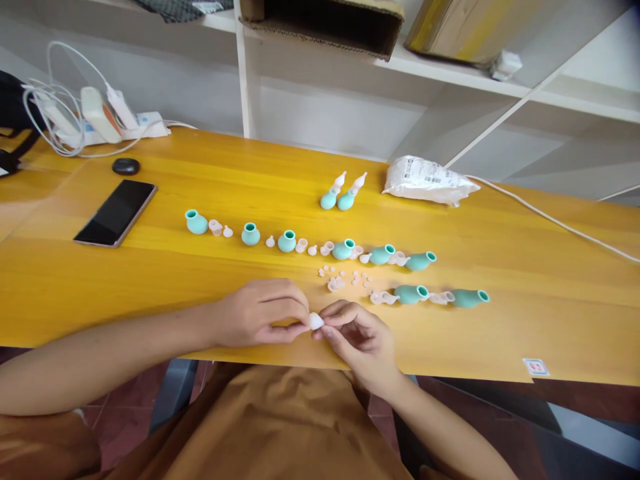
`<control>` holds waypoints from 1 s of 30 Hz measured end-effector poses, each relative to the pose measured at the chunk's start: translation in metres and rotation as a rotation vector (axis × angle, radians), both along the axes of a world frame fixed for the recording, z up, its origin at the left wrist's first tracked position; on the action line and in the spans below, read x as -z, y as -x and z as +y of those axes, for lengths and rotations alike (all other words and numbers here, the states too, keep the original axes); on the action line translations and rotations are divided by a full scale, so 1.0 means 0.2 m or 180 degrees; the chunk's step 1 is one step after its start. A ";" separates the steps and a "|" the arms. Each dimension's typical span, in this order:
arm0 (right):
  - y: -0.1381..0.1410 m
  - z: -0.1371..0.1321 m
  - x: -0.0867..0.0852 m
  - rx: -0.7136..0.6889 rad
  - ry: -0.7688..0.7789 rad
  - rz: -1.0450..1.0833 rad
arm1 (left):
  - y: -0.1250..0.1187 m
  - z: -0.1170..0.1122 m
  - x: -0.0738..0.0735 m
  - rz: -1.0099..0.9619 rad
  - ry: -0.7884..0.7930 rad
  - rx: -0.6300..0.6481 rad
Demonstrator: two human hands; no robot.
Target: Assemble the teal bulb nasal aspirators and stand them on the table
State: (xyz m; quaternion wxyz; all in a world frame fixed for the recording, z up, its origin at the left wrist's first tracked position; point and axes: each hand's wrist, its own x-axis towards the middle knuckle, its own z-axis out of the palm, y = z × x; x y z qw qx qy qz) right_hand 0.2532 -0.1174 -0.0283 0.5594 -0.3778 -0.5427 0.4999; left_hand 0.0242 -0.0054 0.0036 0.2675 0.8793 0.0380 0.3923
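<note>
Brown shirt (285,427) cloth fills the near foreground, below the table's front edge. Behind the table stands a white shelf unit (310,107), running the full width of the view. Between them stretches the yellow wooden table (170,283). On the shelf sits a brown cardboard box (325,27), its hollow side facing forward.

Both forearms reach over the table's front edge. The left hand (273,310) pinches the blunt end of a white nozzle (316,321); the right hand (363,337) has thumb and fingers clamped on its narrow end. The nozzle is held between the two hands, near the table's front edge.

Toward the back right lies a white plastic bag (430,180); at the back left, a power strip (150,125) with chargers plugged in. Near it lies a phone (116,213), dark screen up.

Two joined droppers (329,199), green below and pale above, stand together toward the back. Green bulbs (251,235) form two rows, six behind and two in front, the right-hand ones leaning. Pale cups (301,246) and little spouts (313,251) sit among them. Tiny pale beads (333,269) lie scattered between the rows.
</note>
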 end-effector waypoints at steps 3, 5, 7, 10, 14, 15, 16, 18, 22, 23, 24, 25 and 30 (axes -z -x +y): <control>0.00 0.00 0.00 0.0016 0.0001 -0.0056 | 0.00 0.00 0.00 0.0070 0.0330 -0.0012; 0.00 0.00 0.00 0.0045 -0.0032 -0.0126 | 0.00 0.01 0.00 0.0177 0.0501 0.0073; 0.00 0.00 0.02 0.0107 -0.0093 -0.0281 | -0.01 0.02 0.00 0.0242 0.0586 0.0206; 0.00 0.00 0.03 0.0239 -0.0276 -0.0719 | -0.01 0.02 0.02 0.0330 0.0607 0.0272; -0.03 0.02 -0.01 0.0353 -0.0578 -0.1624 | 0.00 0.02 0.04 0.0650 0.0477 -0.0014; -0.05 0.03 -0.02 0.0416 -0.0683 -0.1892 | 0.00 0.03 0.05 0.0744 0.0411 -0.0139; -0.07 0.04 -0.04 0.0530 -0.0830 -0.2146 | 0.00 0.04 0.06 0.0831 0.0331 -0.0263; -0.13 0.06 -0.07 0.0886 -0.1131 -0.2582 | 0.00 0.07 0.08 0.1003 0.0183 -0.0462; -0.24 0.11 -0.07 0.1262 -0.1527 -0.3204 | 0.00 0.13 0.11 0.1291 0.0121 -0.0478; -0.25 0.13 -0.06 0.1241 -0.1575 -0.3344 | 0.00 0.14 0.12 0.1340 0.0145 -0.0455; -0.26 0.14 -0.05 0.1226 -0.1626 -0.3467 | 0.00 0.15 0.13 0.1376 0.0165 -0.0446; -0.26 0.15 -0.05 0.1221 -0.1672 -0.3572 | -0.01 0.15 0.13 0.1404 0.0175 -0.0459; -0.23 0.18 -0.02 0.1223 -0.1806 -0.3806 | -0.03 0.15 0.13 0.1442 0.0055 -0.0675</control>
